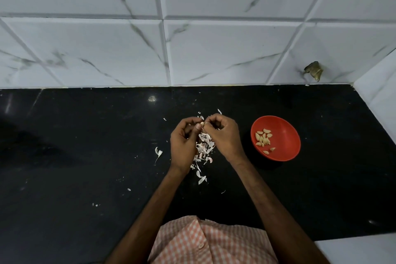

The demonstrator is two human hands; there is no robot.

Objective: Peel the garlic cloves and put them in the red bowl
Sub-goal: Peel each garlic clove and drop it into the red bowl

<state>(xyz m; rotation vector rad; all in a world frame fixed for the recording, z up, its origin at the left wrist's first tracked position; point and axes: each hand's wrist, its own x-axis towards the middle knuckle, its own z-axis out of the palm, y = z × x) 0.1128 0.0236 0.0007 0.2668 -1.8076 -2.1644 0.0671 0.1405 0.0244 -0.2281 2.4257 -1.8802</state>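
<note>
Clove (202,124), small and pale, is held between the two hands over the middle of the black bench (85,156). The left hand (183,142) has its fingers curled inward and its thumb laid against the clove's left side. The right hand (225,135) is curled as well and pinches the clove's right end with its fingertips, so both hands grip the one clove and meet at it. Only a sliver of the clove shows between the fingers, so how much skin is left on it cannot be told.

Under and just near of the hands lies a heap of pinkish-white peels (203,149), trailing toward the near edge. A stray peel (158,153) lies just left of the left hand, and tiny flakes are scattered around.

To the right of the right hand, apart from it, the red bowl (286,135) stands upright on the bench. The peeled cloves (263,137) lie in its left half, over a dozen of them.

At the far side a white marbled tile wall (192,49) meets the bench. At the near edge a checked orange-and-white shirt (210,242) shows between the forearms.
</note>
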